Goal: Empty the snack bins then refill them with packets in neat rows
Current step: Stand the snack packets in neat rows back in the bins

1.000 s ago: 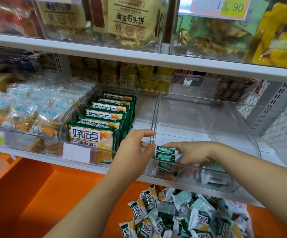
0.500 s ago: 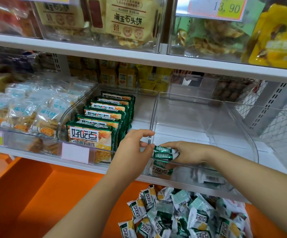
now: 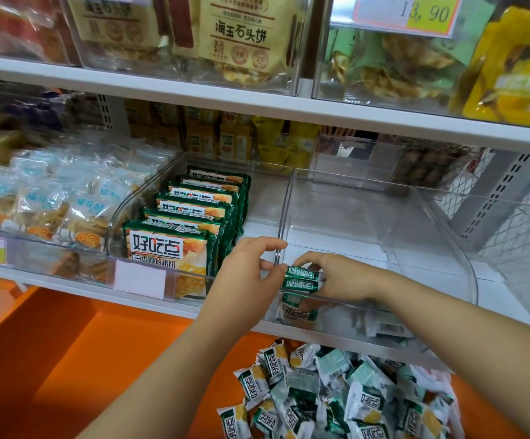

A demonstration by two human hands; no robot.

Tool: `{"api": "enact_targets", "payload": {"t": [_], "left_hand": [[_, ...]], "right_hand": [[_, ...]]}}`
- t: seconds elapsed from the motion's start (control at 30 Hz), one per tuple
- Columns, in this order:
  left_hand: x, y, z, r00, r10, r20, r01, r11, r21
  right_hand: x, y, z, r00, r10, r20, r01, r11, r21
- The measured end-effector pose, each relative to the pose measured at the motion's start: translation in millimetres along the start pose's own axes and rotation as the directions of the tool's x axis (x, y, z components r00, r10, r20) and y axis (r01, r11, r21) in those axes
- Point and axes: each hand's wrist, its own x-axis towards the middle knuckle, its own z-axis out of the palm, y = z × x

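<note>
A clear plastic bin (image 3: 441, 248) stands on the middle shelf, nearly bare inside. At its front left corner my right hand (image 3: 336, 277) presses a few small green packets (image 3: 301, 279) upright against the left wall. My left hand (image 3: 247, 274) grips that dividing wall from the other side, thumb touching the packets. The bin to the left (image 3: 149, 204) holds a neat row of larger green and yellow packets (image 3: 190, 217). A loose pile of small green and white packets (image 3: 336, 394) lies on the orange surface below.
A bin of clear blue-printed cookie packets (image 3: 51, 198) sits further left. The upper shelf (image 3: 257, 106) carries bins of beige and yellow snack bags. An orange ledge (image 3: 67, 359) runs under the shelf. A wire mesh panel (image 3: 523, 223) is at right.
My right hand has pushed the small green packets a little left, closer against the bin wall. My left hand stays on the wall.
</note>
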Motion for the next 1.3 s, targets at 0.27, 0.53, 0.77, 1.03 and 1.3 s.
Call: {"api": "enact_targets", "payload": {"t": [0.27, 0.53, 0.77, 1.03, 1.3], "left_hand": [[-1.8, 0.1, 0.6, 1.0, 0.004, 0.006, -0.004, 1.0, 0.021], [0.3, -0.4, -0.5, 1.0, 0.006, 0.008, -0.006, 1.0, -0.005], [-0.1, -2.6, -1.3, 1.0, 0.012, 0.015, -0.011, 1.0, -0.013], [0.2, -2.1, -0.9, 1.0, 0.02, 0.011, -0.02, 1.0, 0.001], [1.2, -2.3, -0.3, 1.0, 0.016, 0.017, -0.016, 1.0, 0.006]], "right_hand": [[1.6, 8.9, -1.8, 0.998, -0.001, 0.067, -0.004, 0.997, 0.075], [4.6, 18.3, -3.0, 0.996, 0.048, 0.077, -0.069, 0.95, 0.303], [11.5, 20.3, 0.2, 0.998, 0.033, -0.062, -0.032, 0.999, 0.021], [4.1, 19.3, -7.4, 0.998, 0.015, -0.064, -0.01, 0.997, 0.075], [2.6, 9.2, -1.4, 0.98, -0.11, -0.166, 0.101, 0.993, -0.064]]}}
